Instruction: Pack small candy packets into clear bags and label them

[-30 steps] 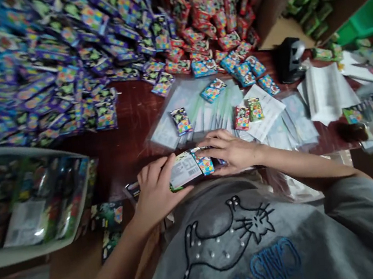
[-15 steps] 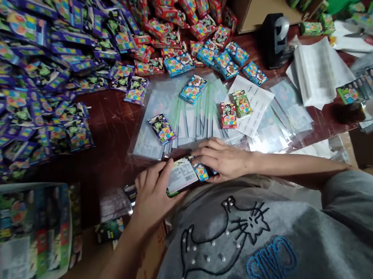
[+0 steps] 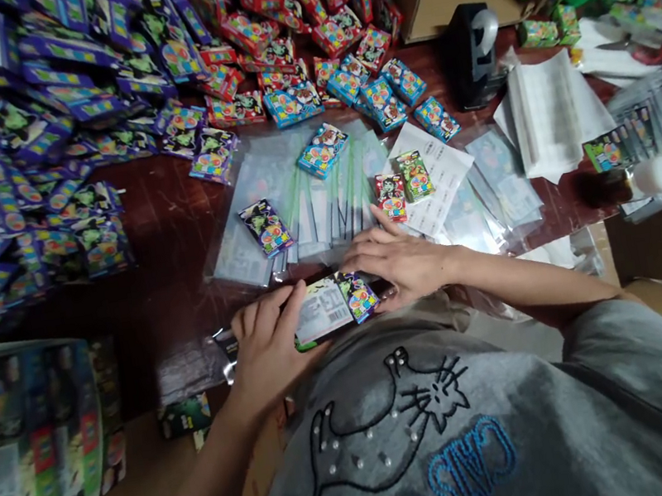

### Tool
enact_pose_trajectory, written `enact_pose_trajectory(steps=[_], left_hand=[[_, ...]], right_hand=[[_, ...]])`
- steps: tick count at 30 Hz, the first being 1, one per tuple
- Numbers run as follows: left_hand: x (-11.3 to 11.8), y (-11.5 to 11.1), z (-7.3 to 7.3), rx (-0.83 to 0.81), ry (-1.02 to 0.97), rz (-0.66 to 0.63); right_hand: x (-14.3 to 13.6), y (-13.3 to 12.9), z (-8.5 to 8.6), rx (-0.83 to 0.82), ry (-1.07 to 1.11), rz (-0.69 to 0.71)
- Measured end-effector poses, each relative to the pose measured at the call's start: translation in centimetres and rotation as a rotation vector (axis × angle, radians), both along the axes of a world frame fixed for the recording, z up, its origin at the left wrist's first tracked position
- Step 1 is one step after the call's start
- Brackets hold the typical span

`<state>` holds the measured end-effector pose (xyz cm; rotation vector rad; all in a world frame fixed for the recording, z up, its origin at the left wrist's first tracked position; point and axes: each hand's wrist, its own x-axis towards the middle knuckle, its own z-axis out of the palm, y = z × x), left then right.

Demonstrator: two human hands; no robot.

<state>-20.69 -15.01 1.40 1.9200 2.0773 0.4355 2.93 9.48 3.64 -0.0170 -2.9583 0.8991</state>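
Observation:
My left hand point(image 3: 266, 334) is wrapped round the left end of a larger flat printed box point(image 3: 322, 312) with a pale barcoded panel facing up. At the box's right end sits a small purple candy box point(image 3: 359, 295), lined up with it; how far it reaches inside is hidden. My right hand point(image 3: 399, 258) lies just right of the purple box with fingers apart, the thumb close to its edge. Ahead of the hands, a purple box point(image 3: 266, 228), a red box point(image 3: 390, 197), a green box point(image 3: 416, 176) and a blue box point(image 3: 323, 150) lie on clear plastic sleeves point(image 3: 236, 246).
Heaps of purple boxes point(image 3: 23, 129) and red boxes point(image 3: 277, 30) fill the back. A black tape dispenser point(image 3: 474, 62), a paper stack point(image 3: 545, 113) and a bottle point(image 3: 616, 186) stand right. A white tub point(image 3: 95, 403) holds printed packs at left.
My right hand has drawn back and spread its fingers. The purple box now shows at the larger box's end, where a small blue-fronted box showed before. The view has shifted slightly.

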Motion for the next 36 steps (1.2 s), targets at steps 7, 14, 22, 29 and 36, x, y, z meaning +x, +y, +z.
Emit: enact_pose_trajectory(steps=[7,14,22,29,36], left_hand=[[0.9,1.1,0.7,0.092,0.052,0.011],[1.5,4.1,2.6,0.132,0.146,0.072],[2.6,6.1,3.1,0.118,0.093,0.084],[2.8,7.9,3.2,0.165,0.09,0.11],[3.0,8.8,3.3,0.192,0.077,0.053]], right_hand=[[-0.2,0.5,0.5,-0.006,0.044,-0.043],[0.5,2.8,2.7,0.037,0.069,-0.168],[1.9,2.2,2.0,0.026,0.099,-0.239],[3.0,2.3,1.1,0.005,0.165,-0.398],[3.9,3.5,0.6,-0.054,0.239,-0.305]])
